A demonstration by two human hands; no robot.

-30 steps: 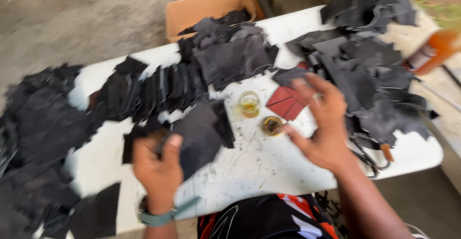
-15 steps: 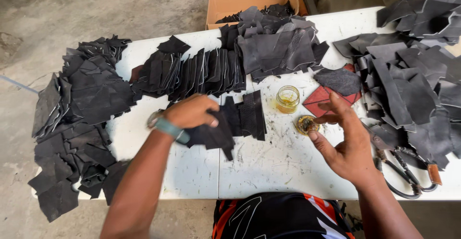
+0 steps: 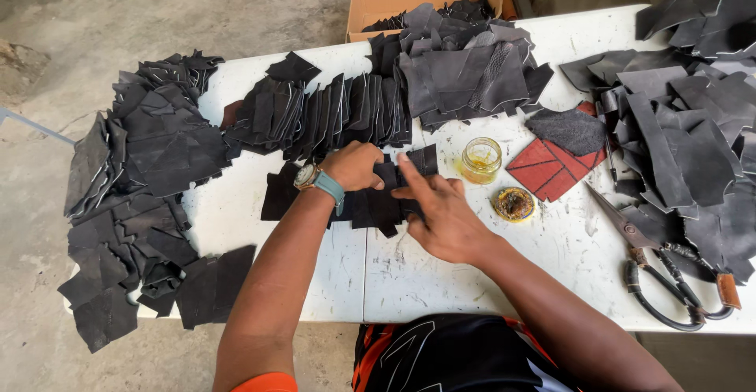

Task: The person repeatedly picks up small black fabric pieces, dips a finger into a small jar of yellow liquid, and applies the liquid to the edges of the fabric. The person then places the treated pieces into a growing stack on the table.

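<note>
Hands met over the small row of black leather pieces [image 3: 370,199], left hand [image 3: 358,165] gripping one, right hand [image 3: 441,215] open and pressing flat, big heaps [image 3: 693,124] unsorted beside a finished fanned row [image 3: 331,112].

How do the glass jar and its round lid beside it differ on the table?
The glass jar stands upright and open, clear-walled with yellowish residue inside; the round lid lies flat, low and opaque, smeared dark and yellow. The jar is nearer the black leather pieces that the left hand and right hand press; the lid lies nearer the scissors. Both rest on the white table, untouched.
</note>
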